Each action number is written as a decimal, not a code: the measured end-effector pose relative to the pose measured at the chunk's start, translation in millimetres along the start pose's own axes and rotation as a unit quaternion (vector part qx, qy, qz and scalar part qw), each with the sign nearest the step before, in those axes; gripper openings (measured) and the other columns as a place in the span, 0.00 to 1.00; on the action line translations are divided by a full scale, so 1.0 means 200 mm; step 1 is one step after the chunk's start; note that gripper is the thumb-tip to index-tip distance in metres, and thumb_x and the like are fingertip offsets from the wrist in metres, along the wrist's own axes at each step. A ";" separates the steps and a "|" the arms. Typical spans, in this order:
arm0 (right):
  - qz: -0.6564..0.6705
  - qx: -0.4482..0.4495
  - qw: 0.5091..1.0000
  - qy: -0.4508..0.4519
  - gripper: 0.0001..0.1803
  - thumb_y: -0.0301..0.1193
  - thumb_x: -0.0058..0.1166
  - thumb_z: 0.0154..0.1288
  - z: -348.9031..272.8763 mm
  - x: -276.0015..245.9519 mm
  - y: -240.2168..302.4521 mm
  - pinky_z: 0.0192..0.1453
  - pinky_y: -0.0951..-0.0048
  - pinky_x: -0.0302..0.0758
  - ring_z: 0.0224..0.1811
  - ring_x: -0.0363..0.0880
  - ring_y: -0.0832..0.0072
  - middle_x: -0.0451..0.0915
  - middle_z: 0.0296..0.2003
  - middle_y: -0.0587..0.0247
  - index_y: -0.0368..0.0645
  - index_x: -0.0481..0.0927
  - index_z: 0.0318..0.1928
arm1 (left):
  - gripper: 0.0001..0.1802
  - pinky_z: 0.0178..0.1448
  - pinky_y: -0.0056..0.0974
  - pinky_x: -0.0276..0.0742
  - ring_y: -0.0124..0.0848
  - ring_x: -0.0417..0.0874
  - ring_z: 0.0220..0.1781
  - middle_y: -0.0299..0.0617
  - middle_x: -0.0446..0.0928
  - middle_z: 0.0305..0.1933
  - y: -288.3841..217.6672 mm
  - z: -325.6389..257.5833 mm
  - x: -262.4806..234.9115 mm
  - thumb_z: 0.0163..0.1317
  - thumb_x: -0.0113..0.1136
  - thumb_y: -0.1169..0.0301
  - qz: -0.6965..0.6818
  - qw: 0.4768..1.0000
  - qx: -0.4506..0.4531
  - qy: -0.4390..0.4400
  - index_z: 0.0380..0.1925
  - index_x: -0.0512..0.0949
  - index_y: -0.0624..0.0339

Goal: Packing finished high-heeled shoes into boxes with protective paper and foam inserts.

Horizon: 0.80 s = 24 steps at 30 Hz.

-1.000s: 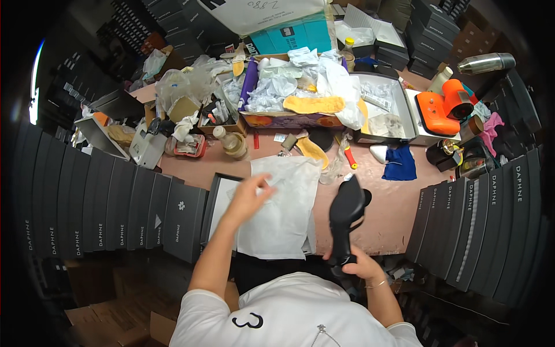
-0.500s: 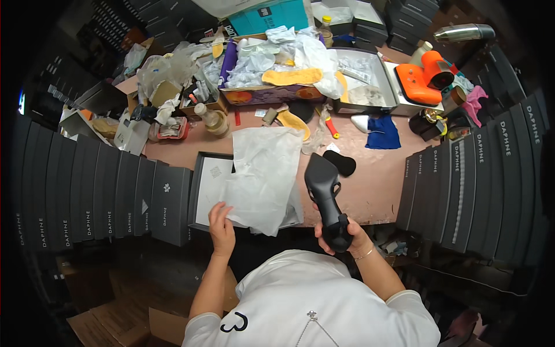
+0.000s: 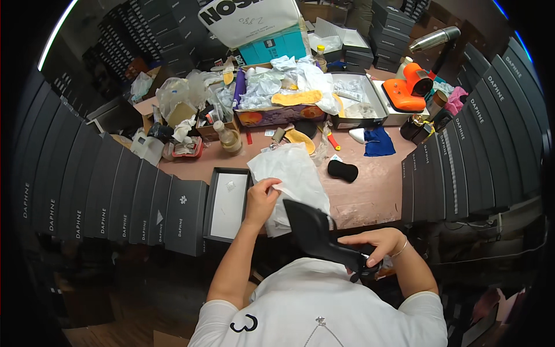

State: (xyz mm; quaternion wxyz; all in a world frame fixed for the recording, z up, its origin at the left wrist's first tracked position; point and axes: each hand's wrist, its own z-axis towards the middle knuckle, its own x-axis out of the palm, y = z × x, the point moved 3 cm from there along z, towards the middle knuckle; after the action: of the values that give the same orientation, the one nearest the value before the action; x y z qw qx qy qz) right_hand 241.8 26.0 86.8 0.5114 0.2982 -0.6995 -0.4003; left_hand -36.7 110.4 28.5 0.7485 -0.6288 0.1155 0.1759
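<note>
My right hand point(image 3: 381, 243) grips a black heeled shoe point(image 3: 309, 228) by its heel end, close to my chest, with its toe pointing up and to the left. With fingers pinched, my left hand point(image 3: 263, 201) holds the left edge of a sheet of white tissue paper point(image 3: 292, 173). Beneath that hand and to its left lies an open dark grey shoebox point(image 3: 212, 196) with a white inside. The tissue covers the right part of the box area, and the shoe hides the paper's lower right corner.
Upright grey shoeboxes point(image 3: 188, 217) line the table's left side, and more shoeboxes point(image 3: 439, 168) its right. A black sponge-like pad point(image 3: 343, 171) lies beyond the shoe. Behind are a glass bottle point(image 3: 228, 139), a blue cloth point(image 3: 380, 142), a crumpled-paper carton point(image 3: 277, 117) and an orange device point(image 3: 407, 92).
My left hand has moved up and right onto the tissue's edge, and more of the box's inside shows. The shoe has come nearer my body and tilted leftward. The whole view has shifted.
</note>
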 end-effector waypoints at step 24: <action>-0.038 -0.210 0.824 -0.524 0.27 0.37 0.49 0.68 0.17 0.21 -0.41 0.69 0.71 0.60 0.64 0.64 0.69 0.67 0.62 0.59 0.40 0.64 0.64 | 0.19 0.29 0.39 0.73 0.39 0.77 0.25 0.41 0.71 0.26 -0.71 -0.78 0.34 0.43 0.65 0.81 -0.183 0.903 0.327 0.208 0.40 0.77 0.61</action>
State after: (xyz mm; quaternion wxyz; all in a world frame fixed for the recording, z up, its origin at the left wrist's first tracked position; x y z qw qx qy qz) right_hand 197.7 -40.1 30.9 0.1025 -0.0449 -0.7493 -0.6528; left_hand 91.1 -55.8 100.8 0.8901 -0.3808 0.2030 -0.1467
